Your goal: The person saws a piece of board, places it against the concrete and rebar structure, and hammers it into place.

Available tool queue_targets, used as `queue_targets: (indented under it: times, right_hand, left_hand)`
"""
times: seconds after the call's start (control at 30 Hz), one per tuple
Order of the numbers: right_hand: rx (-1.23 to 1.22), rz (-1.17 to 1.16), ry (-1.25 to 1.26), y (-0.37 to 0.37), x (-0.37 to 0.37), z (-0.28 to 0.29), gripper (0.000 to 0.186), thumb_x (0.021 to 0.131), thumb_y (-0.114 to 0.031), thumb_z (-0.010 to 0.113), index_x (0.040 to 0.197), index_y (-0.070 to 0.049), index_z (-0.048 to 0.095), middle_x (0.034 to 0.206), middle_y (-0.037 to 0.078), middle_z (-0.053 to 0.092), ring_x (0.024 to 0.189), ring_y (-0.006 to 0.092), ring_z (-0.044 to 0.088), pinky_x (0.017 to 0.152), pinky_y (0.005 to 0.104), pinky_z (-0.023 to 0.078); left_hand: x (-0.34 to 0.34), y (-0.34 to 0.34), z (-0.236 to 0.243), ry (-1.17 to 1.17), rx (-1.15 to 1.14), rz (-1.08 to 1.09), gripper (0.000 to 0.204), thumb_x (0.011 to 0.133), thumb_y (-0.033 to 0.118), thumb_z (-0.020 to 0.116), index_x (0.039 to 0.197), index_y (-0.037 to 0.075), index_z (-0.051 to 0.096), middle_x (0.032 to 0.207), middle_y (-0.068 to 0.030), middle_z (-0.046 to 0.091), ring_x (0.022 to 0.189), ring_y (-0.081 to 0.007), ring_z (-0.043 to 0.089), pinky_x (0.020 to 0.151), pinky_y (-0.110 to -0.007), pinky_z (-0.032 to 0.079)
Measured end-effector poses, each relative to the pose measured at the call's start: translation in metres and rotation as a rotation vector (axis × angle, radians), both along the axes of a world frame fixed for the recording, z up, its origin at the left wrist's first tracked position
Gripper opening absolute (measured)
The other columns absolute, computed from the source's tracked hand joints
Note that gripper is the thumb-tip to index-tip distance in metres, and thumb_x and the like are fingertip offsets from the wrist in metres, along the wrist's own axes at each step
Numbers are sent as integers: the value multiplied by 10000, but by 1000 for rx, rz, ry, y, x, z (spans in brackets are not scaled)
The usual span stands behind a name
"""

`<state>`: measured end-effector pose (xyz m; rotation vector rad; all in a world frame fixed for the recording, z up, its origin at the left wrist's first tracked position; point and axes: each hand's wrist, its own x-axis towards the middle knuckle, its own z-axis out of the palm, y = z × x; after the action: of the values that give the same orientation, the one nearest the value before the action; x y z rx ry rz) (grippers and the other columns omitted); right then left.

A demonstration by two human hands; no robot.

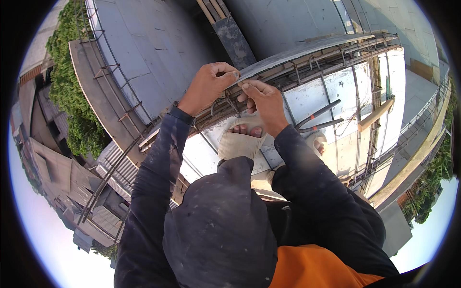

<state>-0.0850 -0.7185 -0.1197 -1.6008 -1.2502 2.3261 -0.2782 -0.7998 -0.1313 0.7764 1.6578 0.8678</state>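
My left hand [210, 87] is closed in a pinch, thumb and forefinger meeting at the near-left end of a long grey strip [307, 50]. Just to its right, my right hand [265, 103] has thumb and forefinger pressed together, the other fingers curled. Whatever lies between the fingertips of either hand is too small to make out. Both hands are above a row of steel reinforcing bars [307, 76] with bent hooks. Below them, on the pale panel, is my foot in a beige cloth covering [240, 145], toes bare.
A tool with two long black handles [321, 114] banded in orange lies on the white panels [307, 98] to the right. A wooden piece [376, 114] lies farther right. Rebar cages [115, 72] run along the left edge, with rooftops and trees [77, 96] far below.
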Motion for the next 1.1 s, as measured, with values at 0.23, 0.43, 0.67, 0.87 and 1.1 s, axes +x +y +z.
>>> queue_targets:
  times: [0.23, 0.43, 0.67, 0.87, 1.1]
  right_hand:
    - [-30, 10, 91, 8, 0, -8, 249, 1081, -168, 635, 1283, -23, 637, 1048, 111, 805, 729, 116, 694, 643, 268, 569]
    - [30, 56, -7, 8, 15, -7, 223, 1068, -233, 690, 1137, -22, 710, 955, 81, 795, 707, 95, 677, 607, 240, 531]
    - [57, 110, 10, 10, 1, 1, 279, 1082, -313, 688, 1128, -42, 735, 832, 34, 749, 616, 50, 558, 553, 234, 477]
    - [145, 295, -30, 15, 15, 5, 289, 1088, -320, 674, 1136, -42, 736, 792, 38, 723, 570, 52, 539, 518, 238, 452]
    - [73, 262, 27, 14, 2, 1, 356, 1084, -384, 675, 1177, -47, 737, 821, 53, 741, 601, 61, 579, 550, 235, 478]
  left_hand:
    - [6, 7, -1, 40, -17, 39, 301, 1061, 262, 603, 1077, -25, 695, 957, -126, 726, 904, -225, 673, 861, -366, 529]
    - [17, 3, 2, 247, 31, 104, 289, 1111, 246, 521, 1102, -24, 626, 987, -154, 765, 908, -243, 719, 853, -383, 542]
    - [18, 0, -2, -108, 64, 389, 294, 1175, 289, 435, 1182, 17, 545, 1056, -165, 758, 917, -216, 757, 870, -327, 604]
    - [8, 0, 4, -419, 38, 618, 273, 1163, 295, 492, 1227, 40, 565, 1153, -189, 770, 1069, -265, 774, 953, -349, 616]
    - [3, -5, -10, -358, 58, 340, 308, 1127, 280, 602, 1322, 42, 594, 1156, -168, 771, 1069, -262, 773, 964, -349, 616]
